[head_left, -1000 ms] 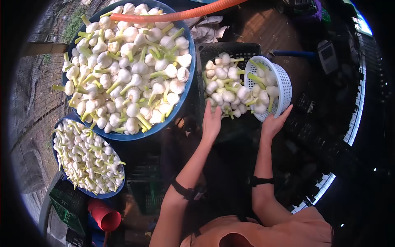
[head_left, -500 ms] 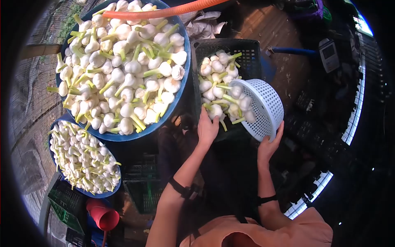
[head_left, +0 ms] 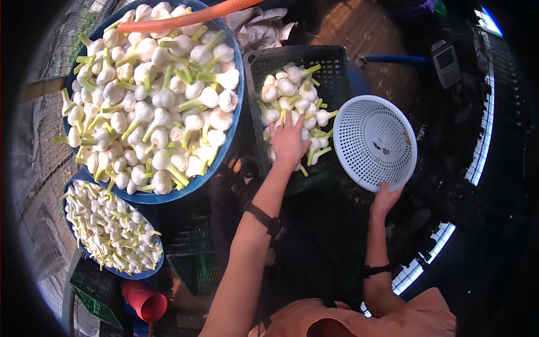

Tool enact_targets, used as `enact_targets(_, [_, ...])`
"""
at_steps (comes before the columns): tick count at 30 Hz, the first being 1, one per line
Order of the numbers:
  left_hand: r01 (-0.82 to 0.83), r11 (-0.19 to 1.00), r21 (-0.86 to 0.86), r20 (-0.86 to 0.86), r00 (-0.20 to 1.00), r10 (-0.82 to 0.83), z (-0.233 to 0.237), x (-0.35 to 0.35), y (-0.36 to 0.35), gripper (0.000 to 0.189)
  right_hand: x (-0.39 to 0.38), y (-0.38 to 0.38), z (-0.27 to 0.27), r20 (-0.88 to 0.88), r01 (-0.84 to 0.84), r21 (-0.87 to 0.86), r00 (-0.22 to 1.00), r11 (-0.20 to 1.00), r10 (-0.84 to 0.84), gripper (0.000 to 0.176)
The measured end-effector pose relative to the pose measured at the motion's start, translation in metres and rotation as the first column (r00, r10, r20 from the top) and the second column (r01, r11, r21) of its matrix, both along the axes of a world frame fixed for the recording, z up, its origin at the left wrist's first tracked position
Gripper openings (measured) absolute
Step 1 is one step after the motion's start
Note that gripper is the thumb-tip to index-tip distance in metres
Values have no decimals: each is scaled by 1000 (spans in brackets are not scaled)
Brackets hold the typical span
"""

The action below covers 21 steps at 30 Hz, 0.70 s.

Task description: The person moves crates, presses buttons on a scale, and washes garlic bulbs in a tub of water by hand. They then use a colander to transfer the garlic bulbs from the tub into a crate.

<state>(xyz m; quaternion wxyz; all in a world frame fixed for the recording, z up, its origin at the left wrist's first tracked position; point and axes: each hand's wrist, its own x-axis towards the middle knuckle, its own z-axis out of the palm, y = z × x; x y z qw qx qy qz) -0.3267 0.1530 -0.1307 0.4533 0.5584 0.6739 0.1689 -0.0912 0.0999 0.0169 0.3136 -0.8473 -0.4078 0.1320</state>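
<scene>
My right hand [head_left: 386,199] grips the lower rim of a round white plastic colander [head_left: 375,140]. The colander is tilted toward me, with only a few dark scraps on its inner surface. My left hand [head_left: 289,141] lies with fingers spread on a heap of garlic bulbs [head_left: 303,104] with short green stems. Those bulbs sit in a dark plastic crate [head_left: 331,56] with slotted walls, between the colander and a large blue tub. Parts of the bulbs under my left palm are hidden.
A large blue tub [head_left: 240,84] piled with garlic stands at left, an orange hose [head_left: 191,18] across its top. Below it are a smaller blue tub [head_left: 160,264] of garlic, a red container [head_left: 150,306] and green crates [head_left: 196,264]. A scale-like device [head_left: 446,63] stands at upper right.
The colander has tipped its bulbs into the crate and moved right, away from the heap. My left hand has moved from the heap's near edge onto the bulbs, fingers now spread.
</scene>
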Motion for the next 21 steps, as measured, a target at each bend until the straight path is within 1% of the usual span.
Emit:
enact_targets(1, [3, 1000, -6, 2, 1000, -3, -2, 7, -7, 57, 8, -1, -7, -78, 50, 53, 996, 997, -45, 73])
enact_targets(2, [98, 989, 106, -52, 994, -93, -1, 15, -19, 44, 8, 2, -9, -159, 104, 103, 983, 989, -87, 72])
enact_targets(3, [197, 956, 215, -116, 978, -176, 0, 23, -31, 32, 7, 4, -9, -158, 111, 102, 983, 989, -94, 72])
enact_targets(4, [337, 929, 151, -205, 930, -305, -2, 33, -45, 25, -7, 12, -3, -257, 165, 87, 957, 982, -138, 71])
enact_targets(5, [354, 925, 141, -119, 933, -339, -9, 47, -67, 26, -18, 19, 2, -352, 215, 65, 919, 975, -179, 70])
enact_targets(6, [369, 920, 134, -35, 929, -368, -15, 56, -87, 27, -23, 24, 5, -356, 216, 63, 917, 974, -180, 70])
enact_targets(7, [372, 918, 136, -39, 928, -370, -12, 55, -101, 27, -27, 29, 7, -379, 201, 27, 909, 979, -176, 70])
enact_targets(8, [365, 913, 184, -9, 929, -370, -8, 53, -113, 25, -33, 35, 10, -400, 184, -10, 900, 983, -173, 71])
enact_targets(9, [356, 906, 230, 20, 929, -370, -9, 50, -118, 24, -42, 43, 10, -404, 182, -8, 899, 983, -170, 71])
enact_targets(10, [295, 920, 257, 55, 946, -319, 5, 38, -111, 24, -54, 50, 9, -435, 156, 24, 891, 987, -130, 70])
enact_targets(11, [294, 923, 250, 52, 947, -316, 13, 30, -106, 24, -64, 56, 11, -465, 131, 53, 880, 990, -92, 70])
enact_targets(12, [165, 948, 274, 95, 976, -197, 20, 21, -100, 24, -72, 62, 15, -384, 66, -60, 920, 996, -84, 69])
enact_targets(13, [28, 955, 295, 128, 989, -69, 27, 7, -92, 25, -83, 68, 13, -402, 49, -65, 913, 997, -72, 69])
enact_targets(14, [-138, 941, 308, 171, 981, 88, 42, -13, -84, 26, -97, 73, 11, -331, -138, 19, 934, 990, 136, 70])
enact_targets(15, [-149, 941, 302, 145, 983, 109, 56, -36, -78, 26, -114, 77, 9, -245, -325, 90, 909, 941, 337, 71])
enact_targets(16, [-344, 892, 294, 133, 939, 318, 69, -62, -74, 27, -145, 85, 18, -260, -405, 83, 873, 911, 412, 72])
enact_targets(17, [-522, 801, 293, 125, 851, 509, 74, -85, -75, 28, -182, 92, 30, -270, -479, 79, 834, 874, 482, 74])
enact_targets(18, [-686, 702, 189, 156, 727, 668, 74, -107, -83, 33, -215, 98, 41, -167, -611, 113, 765, 783, 622, 74])
enact_targets(19, [-820, 567, 81, 170, 572, 803, 69, -130, -94, 38, -246, 102, 45, -55, -729, 133, 671, 671, 740, 74])
enact_targets(20, [-917, 400, 15, 201, 394, 897, 59, -155, -104, 45, -270, 107, 39, 32, -789, 114, 610, 603, 792, 76])
enact_targets(21, [-974, 219, -59, 221, 201, 954, 46, -180, -114, 52, -293, 111, 34, 119, -841, 86, 541, 534, 832, 77])
